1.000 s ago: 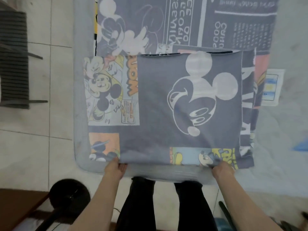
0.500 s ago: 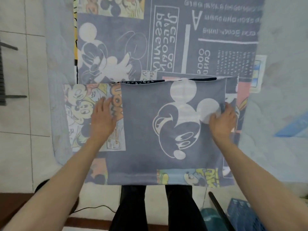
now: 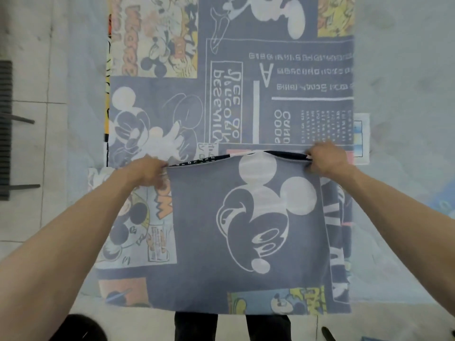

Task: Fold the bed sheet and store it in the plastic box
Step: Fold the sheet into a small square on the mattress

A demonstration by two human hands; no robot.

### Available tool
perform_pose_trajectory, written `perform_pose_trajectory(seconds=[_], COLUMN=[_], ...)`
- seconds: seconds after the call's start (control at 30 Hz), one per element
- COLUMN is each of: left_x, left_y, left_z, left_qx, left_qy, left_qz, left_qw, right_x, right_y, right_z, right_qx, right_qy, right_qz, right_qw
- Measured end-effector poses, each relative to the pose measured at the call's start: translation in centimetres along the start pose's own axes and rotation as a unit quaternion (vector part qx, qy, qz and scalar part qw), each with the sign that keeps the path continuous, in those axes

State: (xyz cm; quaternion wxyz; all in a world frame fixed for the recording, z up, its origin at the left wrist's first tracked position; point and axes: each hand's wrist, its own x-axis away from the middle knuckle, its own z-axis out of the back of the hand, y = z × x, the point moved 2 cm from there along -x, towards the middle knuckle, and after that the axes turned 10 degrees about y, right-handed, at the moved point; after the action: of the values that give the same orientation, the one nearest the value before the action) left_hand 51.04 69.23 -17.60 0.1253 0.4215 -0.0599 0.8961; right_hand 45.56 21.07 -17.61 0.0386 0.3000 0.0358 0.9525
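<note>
A grey-blue bed sheet (image 3: 278,99) printed with cartoon mice and comic panels lies spread lengthwise on a pale mattress (image 3: 403,70). Its near end is folded back, making a top flap (image 3: 246,279) with a large mouse head on it. My left hand (image 3: 147,172) pinches the flap's far left corner. My right hand (image 3: 326,159) grips the flap's far right corner. The far edge of the flap is lifted a little between the two hands. The plastic box is not in view.
Tiled floor (image 3: 27,217) runs along the left of the mattress, with a dark slatted object (image 3: 6,129) at the left edge. My legs in dark trousers (image 3: 197,326) stand at the mattress's near edge. A dark round thing (image 3: 78,328) sits at bottom left.
Both hands moved from the near edge of the folded flap, across its sides, up to its far corners, and now grip them. The view has tilted farther up the bed.
</note>
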Motion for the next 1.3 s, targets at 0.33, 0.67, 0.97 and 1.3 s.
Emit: perform_pose_trajectory(seconds=[0.33, 0.67, 0.97, 1.3], left_x=[5.6, -2.3, -1.8, 11.9], left_y=[-5.7, -6.2, 5.1, 6.9], left_z=[11.1, 32.5, 13.5, -10.5], left_qx=[0.110, -0.080, 0.208, 0.571], left_qy=[-0.126, 0.432, 0.412, 0.212], left_qz=[-0.025, 0.100, 0.081, 0.548], left_qw=[0.986, 0.893, 0.884, 0.573], right_x=[2.9, -10.1, -3.8, 18.2], right_y=[8.3, 10.7, -0.3, -5.5], right_z=[10.0, 25.7, 11.3, -9.1], right_qx=[-0.042, 0.006, -0.211, -0.517], right_qy=[-0.281, 0.280, 0.337, 0.103], right_qz=[0.055, -0.070, -0.110, -0.596], right_qw=[0.957, 0.957, 0.911, 0.606])
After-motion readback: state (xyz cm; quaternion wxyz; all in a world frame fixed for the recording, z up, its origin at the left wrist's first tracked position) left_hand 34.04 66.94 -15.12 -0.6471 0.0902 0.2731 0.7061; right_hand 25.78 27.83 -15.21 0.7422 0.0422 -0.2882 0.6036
